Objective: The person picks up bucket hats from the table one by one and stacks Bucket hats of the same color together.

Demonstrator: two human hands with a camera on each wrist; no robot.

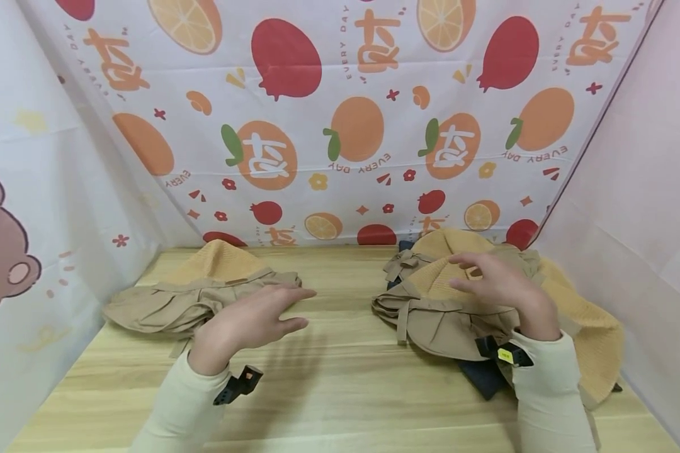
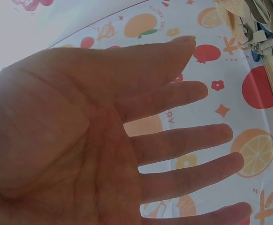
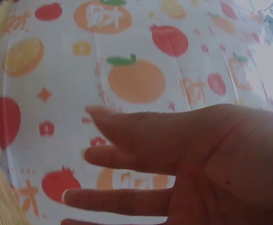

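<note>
My left hand [image 1: 249,321] is held in the air over the table, fingers straight and spread, its palm bare in the left wrist view. Just behind it on the left lies a sun hat [image 1: 204,299] with a yellow woven crown and a pleated khaki brim. On the right, my right hand [image 1: 501,286] hovers over a pile of similar hats, fingers extended and holding nothing. The front hat [image 1: 447,327] of that pile shows a khaki brim with a tie strap. Another yellow crown [image 1: 592,333] droops at the pile's right side, partly behind my right forearm.
Dark blue cloth [image 1: 483,379] pokes out beneath the pile. The wooden table [image 1: 340,390] is bounded by a fruit-print curtain [image 1: 311,207] at the back and pale curtains on both sides. A small black camera is strapped to each wrist.
</note>
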